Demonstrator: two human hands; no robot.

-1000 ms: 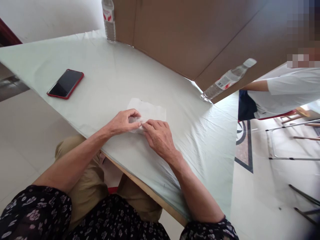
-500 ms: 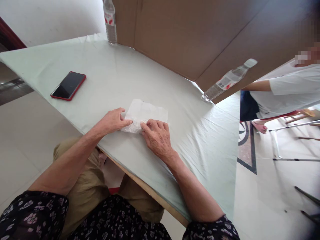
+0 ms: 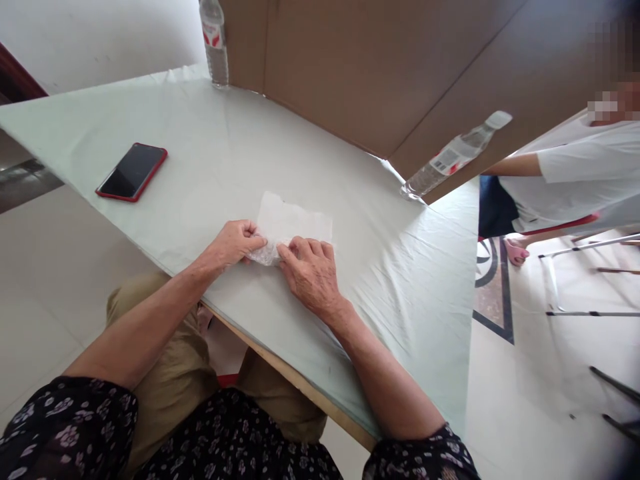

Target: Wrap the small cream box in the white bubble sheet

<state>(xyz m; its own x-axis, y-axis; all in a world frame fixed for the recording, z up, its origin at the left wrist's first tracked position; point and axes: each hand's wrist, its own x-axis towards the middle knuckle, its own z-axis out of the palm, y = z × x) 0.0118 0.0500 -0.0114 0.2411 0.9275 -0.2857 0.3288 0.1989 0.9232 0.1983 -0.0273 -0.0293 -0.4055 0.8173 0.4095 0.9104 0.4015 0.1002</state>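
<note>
A thin white tissue [image 3: 295,221] lies on the cloth-covered table [image 3: 260,327], its near edge crumpled or folded over. My left hand [image 3: 235,243] pinches the tissue's left near corner between thumb and fingers. Along the near edge, my right hand [image 3: 313,272] has its fingers curled, with thumb and index fingertip pressed on the tissue. The part under my right fingers is hidden.
A red-cased phone [image 3: 132,172] lies at the left. Behind stands a large cardboard panel [image 3: 350,73] with a plastic bottle [image 3: 215,47] at its left end and another bottle [image 3: 455,157] at its right. A person in a white shirt [image 3: 590,163] sits at the right.
My left fingers have closed from a looser spread into a pinch on the tissue's corner. The right hand stays almost in place on the near edge.
</note>
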